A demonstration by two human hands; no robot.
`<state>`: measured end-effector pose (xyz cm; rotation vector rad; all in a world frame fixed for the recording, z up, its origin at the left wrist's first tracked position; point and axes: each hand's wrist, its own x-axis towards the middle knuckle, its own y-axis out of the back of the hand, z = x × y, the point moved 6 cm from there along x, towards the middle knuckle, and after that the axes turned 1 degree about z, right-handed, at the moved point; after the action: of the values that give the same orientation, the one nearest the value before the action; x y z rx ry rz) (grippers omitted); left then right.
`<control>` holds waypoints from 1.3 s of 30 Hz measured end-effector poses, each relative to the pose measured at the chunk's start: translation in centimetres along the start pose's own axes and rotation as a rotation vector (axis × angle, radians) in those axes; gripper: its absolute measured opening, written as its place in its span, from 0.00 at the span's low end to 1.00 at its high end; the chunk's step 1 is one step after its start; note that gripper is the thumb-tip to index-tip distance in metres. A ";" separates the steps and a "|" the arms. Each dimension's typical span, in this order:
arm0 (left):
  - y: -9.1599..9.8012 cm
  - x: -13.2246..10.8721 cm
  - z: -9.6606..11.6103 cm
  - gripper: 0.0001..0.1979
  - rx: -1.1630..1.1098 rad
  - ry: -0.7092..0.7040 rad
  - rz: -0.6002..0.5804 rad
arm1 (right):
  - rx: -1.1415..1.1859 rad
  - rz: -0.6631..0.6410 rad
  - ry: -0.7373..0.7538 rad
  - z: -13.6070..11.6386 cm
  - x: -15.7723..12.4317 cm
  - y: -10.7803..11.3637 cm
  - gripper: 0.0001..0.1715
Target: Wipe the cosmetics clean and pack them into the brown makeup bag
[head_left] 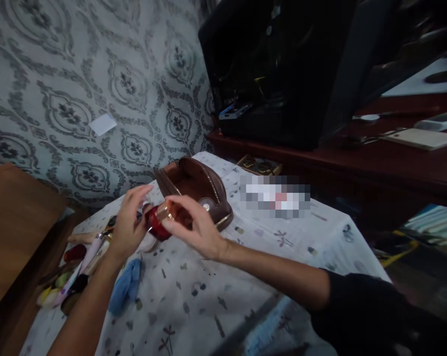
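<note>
My right hand (197,230) is closed around the gold cap end of a small red bottle (159,225), which looks like a perfume bottle and is tilted above the table. Just left of it is my left hand (129,217), fingers stretched and apart, its thumb close to the red bottle; whether they touch I cannot tell. Behind both hands stands a brown zippered pouch (223,198), its top unzipped and its brown lining showing. A blue cloth-like item (125,287) lies beside my left forearm. Small items behind my left hand are partly hidden.
Several cosmetic-like items, among them a purple-and-white stick (92,254), lie along the table's left side. The patterned tablecloth (194,306) covers the table. A small box (260,165) sits behind the pouch. A dark television (275,74) stands on a reddish-brown cabinet (283,153).
</note>
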<state>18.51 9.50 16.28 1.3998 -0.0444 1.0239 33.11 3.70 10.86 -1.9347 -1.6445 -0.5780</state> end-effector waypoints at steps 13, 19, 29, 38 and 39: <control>-4.3 3.2 -2.5 0.16 -0.014 -0.087 -0.157 | -0.970 -0.332 -0.329 3.4 12.3 2.8 0.12; -4.8 2.3 -3.0 0.15 -0.020 -0.035 -0.084 | -1.089 -0.481 -0.565 9.7 13.1 -0.6 0.17; -4.5 0.9 -3.4 0.14 -0.101 0.010 -0.026 | -1.224 -0.388 -0.639 15.2 13.4 -1.5 0.22; -4.2 0.5 -3.0 0.15 -0.065 -0.003 -0.020 | -1.265 -0.388 -0.562 15.2 12.5 -1.2 0.23; -4.2 0.5 -3.0 0.15 -0.065 0.001 -0.022 | -1.266 -0.392 -0.564 15.1 12.5 -1.2 0.23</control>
<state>19.82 12.89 12.55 1.3382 -0.0607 0.9973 33.78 22.98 7.25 -2.7929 -2.3234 -1.6474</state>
